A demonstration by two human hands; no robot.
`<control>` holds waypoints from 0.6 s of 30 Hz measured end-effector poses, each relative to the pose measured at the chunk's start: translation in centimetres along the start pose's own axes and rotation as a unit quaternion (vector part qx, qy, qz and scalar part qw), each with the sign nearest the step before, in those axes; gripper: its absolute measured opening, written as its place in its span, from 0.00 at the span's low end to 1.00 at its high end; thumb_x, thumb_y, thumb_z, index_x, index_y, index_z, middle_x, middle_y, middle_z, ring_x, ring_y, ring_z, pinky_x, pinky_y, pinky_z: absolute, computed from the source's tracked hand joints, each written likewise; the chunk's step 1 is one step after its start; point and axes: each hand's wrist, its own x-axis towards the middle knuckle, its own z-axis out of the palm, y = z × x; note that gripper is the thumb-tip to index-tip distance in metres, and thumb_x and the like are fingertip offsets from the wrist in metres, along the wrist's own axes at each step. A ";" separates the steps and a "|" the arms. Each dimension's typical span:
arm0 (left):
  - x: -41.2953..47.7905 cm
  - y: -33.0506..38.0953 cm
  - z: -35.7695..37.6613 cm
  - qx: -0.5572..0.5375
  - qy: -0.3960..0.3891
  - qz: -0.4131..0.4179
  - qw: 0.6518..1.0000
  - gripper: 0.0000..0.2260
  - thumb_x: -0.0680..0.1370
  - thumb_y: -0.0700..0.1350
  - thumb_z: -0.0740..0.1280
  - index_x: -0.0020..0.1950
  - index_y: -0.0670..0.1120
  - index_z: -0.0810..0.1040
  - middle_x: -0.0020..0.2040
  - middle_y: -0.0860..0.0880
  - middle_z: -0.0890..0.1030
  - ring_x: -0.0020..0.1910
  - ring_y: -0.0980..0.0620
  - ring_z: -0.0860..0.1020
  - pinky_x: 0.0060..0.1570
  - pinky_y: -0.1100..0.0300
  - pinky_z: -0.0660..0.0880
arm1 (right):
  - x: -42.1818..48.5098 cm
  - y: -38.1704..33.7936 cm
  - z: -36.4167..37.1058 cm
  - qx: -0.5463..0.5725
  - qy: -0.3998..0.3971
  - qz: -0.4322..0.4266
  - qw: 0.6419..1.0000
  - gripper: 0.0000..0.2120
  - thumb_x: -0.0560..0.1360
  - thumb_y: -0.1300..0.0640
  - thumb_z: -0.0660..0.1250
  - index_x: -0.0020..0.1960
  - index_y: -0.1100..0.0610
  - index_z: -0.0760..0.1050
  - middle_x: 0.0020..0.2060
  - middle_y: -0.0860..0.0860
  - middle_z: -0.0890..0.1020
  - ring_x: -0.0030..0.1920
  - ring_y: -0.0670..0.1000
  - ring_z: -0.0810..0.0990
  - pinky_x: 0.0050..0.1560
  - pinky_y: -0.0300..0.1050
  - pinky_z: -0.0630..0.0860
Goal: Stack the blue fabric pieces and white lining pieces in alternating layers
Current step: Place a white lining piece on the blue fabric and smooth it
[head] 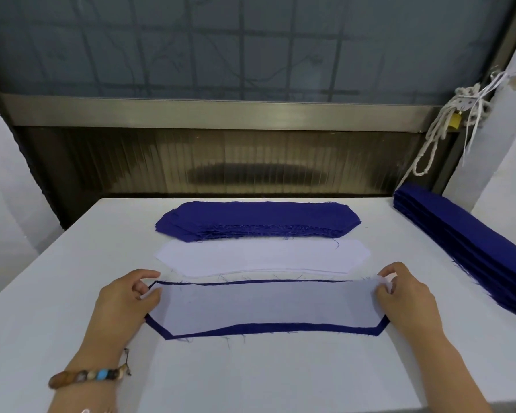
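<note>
No txt, label, brand or no. I can read from here. Only candidate is a small pale tag [466, 103] in the rope bundle [438, 129], up beyond the table [251, 377] at its far right corner. It's too small and blurred to make out any print.
</note>
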 end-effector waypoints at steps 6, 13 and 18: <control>0.0 0.1 -0.1 0.043 -0.004 0.013 0.999 0.13 0.72 0.35 0.71 0.48 0.53 0.82 0.35 0.48 0.77 0.32 0.50 0.75 0.30 0.75 0.68 | -0.1 -0.2 -0.1 0.004 0.006 0.002 1.000 0.15 0.74 0.62 0.61 0.58 0.49 0.66 0.29 0.53 0.74 0.31 0.53 0.74 0.31 0.44 0.68; -0.3 0.5 -0.3 0.137 -0.007 0.048 0.989 0.17 0.72 0.35 0.69 0.51 0.56 0.79 0.39 0.51 0.71 0.36 0.53 0.73 0.32 0.62 0.67 | -0.2 -0.2 0.0 -0.003 0.020 -0.004 1.000 0.10 0.75 0.63 0.60 0.52 0.51 0.74 0.42 0.48 0.69 0.32 0.50 0.73 0.30 0.41 0.65; -0.1 0.3 -0.1 0.138 -0.017 0.048 0.989 0.15 0.70 0.30 0.67 0.42 0.52 0.78 0.40 0.51 0.74 0.41 0.50 0.71 0.34 0.60 0.66 | -0.1 -0.2 0.0 -0.018 0.010 -0.016 1.000 0.12 0.75 0.65 0.59 0.47 0.48 0.74 0.39 0.45 0.71 0.33 0.49 0.74 0.30 0.41 0.66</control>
